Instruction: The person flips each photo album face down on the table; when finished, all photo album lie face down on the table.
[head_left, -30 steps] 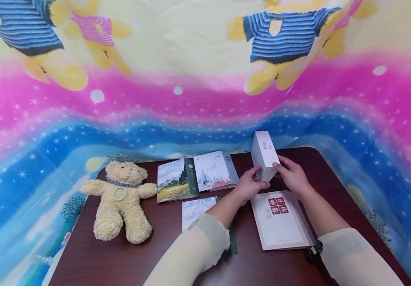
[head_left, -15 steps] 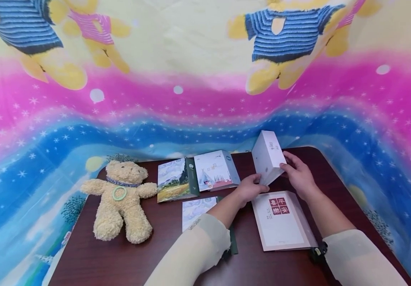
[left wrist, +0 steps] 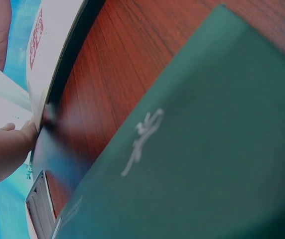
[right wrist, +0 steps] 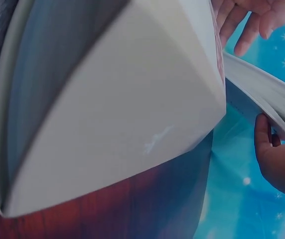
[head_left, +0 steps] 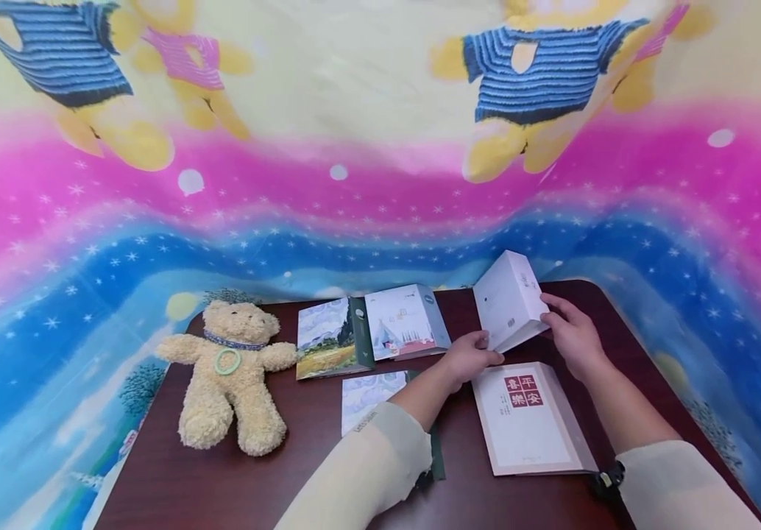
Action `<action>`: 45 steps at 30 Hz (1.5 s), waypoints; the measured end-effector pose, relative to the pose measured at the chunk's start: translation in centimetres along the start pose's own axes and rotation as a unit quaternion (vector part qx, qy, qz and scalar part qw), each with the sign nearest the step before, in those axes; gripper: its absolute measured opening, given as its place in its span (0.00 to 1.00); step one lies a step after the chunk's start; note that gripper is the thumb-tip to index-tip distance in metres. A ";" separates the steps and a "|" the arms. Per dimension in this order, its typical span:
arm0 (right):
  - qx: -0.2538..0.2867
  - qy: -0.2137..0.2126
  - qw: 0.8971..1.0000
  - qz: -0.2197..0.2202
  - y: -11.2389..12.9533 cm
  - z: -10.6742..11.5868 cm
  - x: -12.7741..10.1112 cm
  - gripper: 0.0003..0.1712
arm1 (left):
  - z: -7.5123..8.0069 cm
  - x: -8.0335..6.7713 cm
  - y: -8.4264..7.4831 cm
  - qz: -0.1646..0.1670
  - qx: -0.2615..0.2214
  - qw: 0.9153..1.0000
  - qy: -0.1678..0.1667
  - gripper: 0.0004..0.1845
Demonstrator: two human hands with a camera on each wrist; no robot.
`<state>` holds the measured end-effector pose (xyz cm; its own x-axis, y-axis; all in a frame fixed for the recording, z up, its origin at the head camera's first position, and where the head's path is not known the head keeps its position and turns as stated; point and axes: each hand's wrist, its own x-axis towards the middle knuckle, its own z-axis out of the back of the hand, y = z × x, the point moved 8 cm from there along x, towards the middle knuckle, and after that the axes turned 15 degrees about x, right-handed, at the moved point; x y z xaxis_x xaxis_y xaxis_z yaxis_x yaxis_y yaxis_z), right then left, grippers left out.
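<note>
Head view shows a dark wooden counter [head_left: 235, 486] before a bear-printed cloth backdrop [head_left: 354, 147]. At far left a plush teddy bear [head_left: 231, 375] lies on its back. Near right lies a white book with red seal characters [head_left: 529, 419]; beside it, partly under the left sleeve, a green book [head_left: 380, 394]. Two illustrated books [head_left: 370, 331] lie at the far centre. Above the far right, the white book [head_left: 509, 298] is held tilted off the counter: left hand [head_left: 469, 357] fingers grip its near lower corner, right hand [head_left: 572, 335] fingers pinch its right edge.
</note>
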<state>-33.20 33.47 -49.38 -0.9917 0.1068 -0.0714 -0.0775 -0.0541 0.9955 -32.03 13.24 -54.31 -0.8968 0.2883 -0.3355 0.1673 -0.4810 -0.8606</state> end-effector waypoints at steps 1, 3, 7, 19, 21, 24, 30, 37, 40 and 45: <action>-0.003 -0.002 1.000 -0.003 -0.2 0.3 -0.2 0.34 | -0.3 0.0 0.0 0.001 0.000 1.000 0.002 0.35; -0.010 -0.009 1.000 -0.004 -0.5 0.9 -0.5 0.34 | -0.8 -0.1 0.1 -0.001 0.002 1.000 0.007 0.35; -0.036 -0.020 0.999 0.000 -1.1 1.8 -1.0 0.33 | -1.6 -0.3 0.3 -0.001 0.000 1.000 0.009 0.35; -0.084 -0.035 0.996 0.008 -2.5 3.3 -1.1 0.31 | -2.1 -0.8 0.8 -0.001 -0.003 1.000 0.007 0.34; -0.086 -0.030 0.996 0.002 -2.7 3.3 -1.1 0.31 | -2.1 -0.8 0.9 0.001 -0.003 1.000 0.004 0.34; -0.079 -0.022 0.997 -0.006 -3.0 3.3 -1.1 0.32 | -1.9 -0.8 0.9 0.002 0.001 1.000 -0.001 0.33; -0.063 -0.016 0.998 -0.022 -3.6 3.2 -0.8 0.32 | -1.3 -0.8 0.9 0.001 0.028 1.000 -0.012 0.34; -0.069 -0.016 0.997 -0.038 -4.3 2.9 -0.2 0.31 | -0.6 -0.9 0.7 0.000 0.058 0.998 -0.024 0.35; -0.067 -0.014 0.997 -0.046 -4.7 2.8 0.0 0.31 | -0.2 -0.9 0.7 -0.002 0.068 0.997 -0.029 0.35; -0.061 0.001 0.996 -0.058 -5.1 2.4 0.3 0.32 | 0.5 -0.9 0.7 -0.006 0.086 0.996 -0.035 0.36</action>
<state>-32.83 36.12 -54.30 -0.9754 0.1182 -0.1862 -0.2039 -0.1624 0.9654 -31.34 12.22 -54.46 -0.9256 0.2401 -0.2927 0.0887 -0.6142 -0.7842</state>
